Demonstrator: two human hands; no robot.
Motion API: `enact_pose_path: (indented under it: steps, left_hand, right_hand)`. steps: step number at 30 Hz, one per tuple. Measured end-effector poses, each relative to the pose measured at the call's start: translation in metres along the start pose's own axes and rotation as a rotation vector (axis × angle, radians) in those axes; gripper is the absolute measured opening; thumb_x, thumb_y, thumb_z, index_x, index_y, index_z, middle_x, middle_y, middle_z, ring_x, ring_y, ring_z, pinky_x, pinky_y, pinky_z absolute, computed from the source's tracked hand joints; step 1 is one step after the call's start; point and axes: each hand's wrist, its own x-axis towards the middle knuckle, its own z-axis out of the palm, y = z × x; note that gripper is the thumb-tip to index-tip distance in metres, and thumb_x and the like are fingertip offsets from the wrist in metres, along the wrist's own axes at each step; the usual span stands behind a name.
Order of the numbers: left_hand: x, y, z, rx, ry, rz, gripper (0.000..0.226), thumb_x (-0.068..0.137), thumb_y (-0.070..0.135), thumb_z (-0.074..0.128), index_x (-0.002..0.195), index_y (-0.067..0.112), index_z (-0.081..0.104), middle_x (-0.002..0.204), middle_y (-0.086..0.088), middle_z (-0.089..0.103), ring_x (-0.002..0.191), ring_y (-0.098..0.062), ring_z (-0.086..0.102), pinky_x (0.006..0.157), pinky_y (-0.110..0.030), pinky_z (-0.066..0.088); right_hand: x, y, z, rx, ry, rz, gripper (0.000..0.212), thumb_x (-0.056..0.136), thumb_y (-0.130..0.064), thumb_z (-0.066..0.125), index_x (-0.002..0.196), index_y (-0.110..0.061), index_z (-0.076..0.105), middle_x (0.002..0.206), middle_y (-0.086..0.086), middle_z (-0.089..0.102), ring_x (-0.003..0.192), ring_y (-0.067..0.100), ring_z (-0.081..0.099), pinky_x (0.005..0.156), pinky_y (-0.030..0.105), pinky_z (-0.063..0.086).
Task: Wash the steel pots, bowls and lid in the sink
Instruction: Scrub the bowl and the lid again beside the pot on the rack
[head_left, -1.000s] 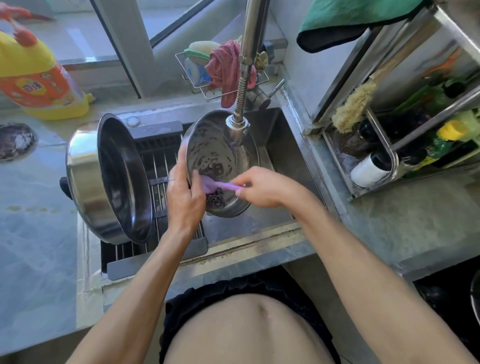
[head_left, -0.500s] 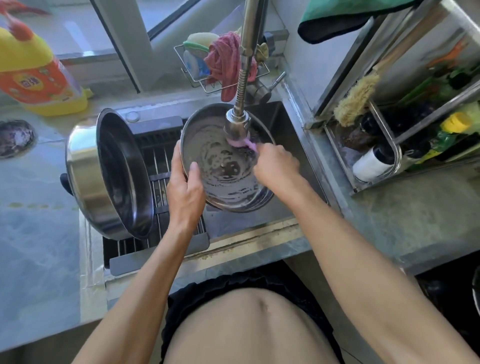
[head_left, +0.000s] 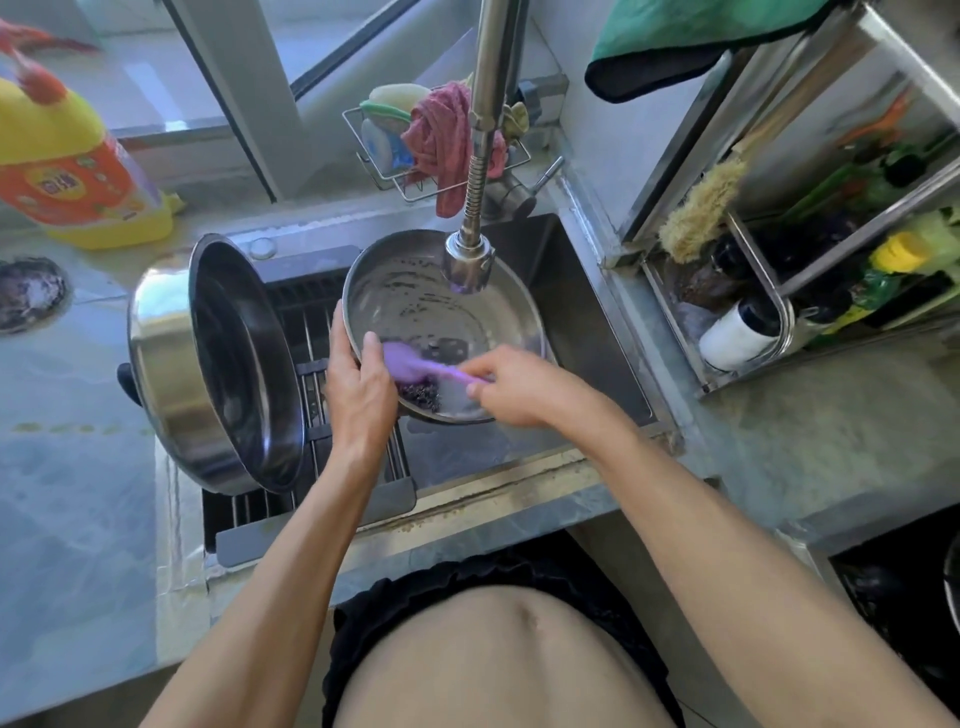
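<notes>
The right hand (head_left: 511, 387) has swung the purple brush (head_left: 415, 365) from under the tap head (head_left: 469, 266) down to the bowl's (head_left: 447, 322) near rim. The brush head now lies beside the left hand's (head_left: 358, 387) thumb, above dark residue (head_left: 422, 393).

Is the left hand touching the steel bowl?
Touching. Head view: left hand grips the steel bowl at its rim, thumb inside.

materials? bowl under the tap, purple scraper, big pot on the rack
Bowl: looks like steel, dull brushed sheen.
Purple scraper: probably plastic or silicone, matte and opaque.
Big pot: steel, polished outside with bright reflections, darker inside.
</notes>
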Motion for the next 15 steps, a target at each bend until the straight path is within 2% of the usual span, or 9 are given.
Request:
enact_pose_path:
  steps: [2, 3, 4, 6, 8, 10, 12, 13, 15]
  left_hand:
    - [-0.003, 0.0, -0.001, -0.007, -0.007, 0.007, 0.05, 0.108, 0.02, 0.041, 0.157, 0.028, 0.038, 0.15, 0.007, 0.055, 0.136, -0.007, 0.051, 0.116, -0.032, 0.04]
    - [-0.004, 0.0, 0.0, -0.009, -0.005, 0.007, 0.051, 0.107, 0.024, 0.041, 0.157, 0.031, 0.038, 0.151, 0.008, 0.054, 0.137, -0.007, 0.05, 0.117, -0.035, 0.04]
    - [-0.003, 0.0, -0.001, -0.008, 0.002, 0.004, 0.051, 0.106, 0.026, 0.042, 0.157, 0.032, 0.036, 0.153, 0.009, 0.052, 0.14, -0.007, 0.048, 0.119, -0.037, 0.039]
    - [-0.002, -0.002, -0.002, 0.007, 0.017, -0.005, 0.053, 0.107, 0.025, 0.042, 0.159, 0.029, 0.034, 0.156, 0.008, 0.049, 0.142, -0.007, 0.044, 0.122, -0.037, 0.034]
    - [-0.004, -0.002, -0.003, 0.019, -0.007, -0.005, 0.052, 0.108, 0.022, 0.041, 0.159, 0.03, 0.035, 0.152, 0.008, 0.053, 0.139, -0.007, 0.048, 0.118, -0.028, 0.036]
    - [-0.008, 0.002, -0.005, 0.008, -0.067, 0.025, 0.05, 0.108, 0.021, 0.04, 0.156, 0.034, 0.039, 0.146, 0.012, 0.057, 0.133, -0.001, 0.051, 0.111, -0.021, 0.04]
    - [-0.009, 0.006, -0.008, -0.015, -0.092, 0.037, 0.049, 0.108, 0.022, 0.04, 0.156, 0.035, 0.039, 0.145, 0.014, 0.057, 0.131, 0.003, 0.052, 0.109, -0.02, 0.043]
    - [-0.007, 0.006, -0.008, -0.016, -0.085, 0.035, 0.049, 0.108, 0.023, 0.041, 0.156, 0.034, 0.038, 0.145, 0.014, 0.057, 0.131, 0.002, 0.052, 0.111, -0.023, 0.043]
    - [-0.003, 0.004, -0.009, 0.002, -0.072, 0.015, 0.05, 0.108, 0.024, 0.042, 0.157, 0.033, 0.037, 0.141, 0.019, 0.059, 0.127, 0.007, 0.053, 0.112, -0.025, 0.043]
  right_hand:
    - [0.006, 0.003, -0.001, -0.046, 0.183, 0.109, 0.031, 0.096, -0.017, 0.049, 0.125, -0.022, 0.061, 0.101, 0.007, 0.063, 0.093, 0.027, 0.063, 0.07, 0.031, 0.044]
    - [0.004, 0.005, -0.003, -0.144, 0.219, 0.188, 0.032, 0.095, -0.016, 0.05, 0.126, -0.018, 0.059, 0.109, 0.01, 0.063, 0.1, 0.031, 0.062, 0.073, 0.033, 0.043]
    - [0.003, 0.007, -0.002, -0.206, 0.175, 0.215, 0.032, 0.095, -0.017, 0.05, 0.125, -0.015, 0.06, 0.112, 0.012, 0.063, 0.1, 0.032, 0.062, 0.072, 0.032, 0.042]
    - [0.0, 0.002, 0.005, -0.165, 0.007, 0.098, 0.027, 0.095, -0.018, 0.05, 0.118, -0.018, 0.064, 0.098, 0.009, 0.066, 0.085, 0.029, 0.061, 0.063, 0.028, 0.04]
    - [-0.002, -0.005, 0.008, -0.006, -0.041, -0.05, 0.027, 0.098, -0.019, 0.049, 0.119, -0.025, 0.066, 0.078, 0.002, 0.061, 0.066, 0.02, 0.054, 0.053, 0.028, 0.036]
    - [0.005, 0.001, 0.003, 0.038, 0.144, -0.01, 0.035, 0.1, -0.018, 0.047, 0.131, -0.03, 0.059, 0.082, 0.001, 0.062, 0.066, 0.018, 0.055, 0.056, 0.029, 0.039]
    - [0.006, 0.01, -0.005, -0.148, 0.298, 0.154, 0.037, 0.097, -0.014, 0.049, 0.132, -0.023, 0.057, 0.105, 0.007, 0.065, 0.09, 0.027, 0.064, 0.068, 0.033, 0.043]
    - [0.004, 0.013, -0.007, -0.236, 0.239, 0.201, 0.031, 0.094, -0.014, 0.051, 0.124, -0.018, 0.06, 0.109, 0.01, 0.064, 0.097, 0.031, 0.063, 0.071, 0.032, 0.043]
    - [0.003, 0.007, -0.003, -0.216, 0.024, 0.081, 0.015, 0.093, -0.016, 0.051, 0.102, -0.017, 0.063, 0.093, 0.011, 0.063, 0.081, 0.029, 0.059, 0.06, 0.028, 0.039]
